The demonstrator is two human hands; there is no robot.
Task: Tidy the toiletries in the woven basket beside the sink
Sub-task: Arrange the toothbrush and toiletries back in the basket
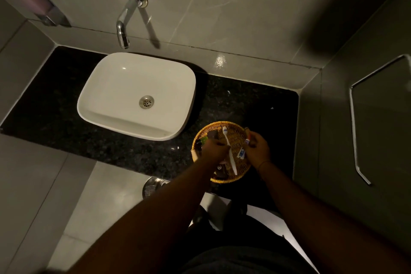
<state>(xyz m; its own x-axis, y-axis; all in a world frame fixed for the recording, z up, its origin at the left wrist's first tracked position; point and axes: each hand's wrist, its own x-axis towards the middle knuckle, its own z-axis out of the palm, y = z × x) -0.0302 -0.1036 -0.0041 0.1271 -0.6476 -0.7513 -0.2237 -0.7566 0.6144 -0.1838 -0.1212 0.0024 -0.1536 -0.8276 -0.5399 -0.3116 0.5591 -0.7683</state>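
Note:
A round woven basket sits on the black counter, right of the sink. A white toothbrush lies across its middle, head towards the wall. My left hand reaches over the basket's left side and its fingers touch the toothbrush handle. Over the right side, my right hand pinches a small white toothpaste tube with blue print. A dark packet and a small green-capped item lie at the upper left of the basket. Another dark packet shows below my left wrist.
A white rectangular basin stands on the black granite counter, with a chrome wall tap above. A soap dispenser hangs at the upper left. A metal rail runs along the right wall. The basket sits near the counter's front edge.

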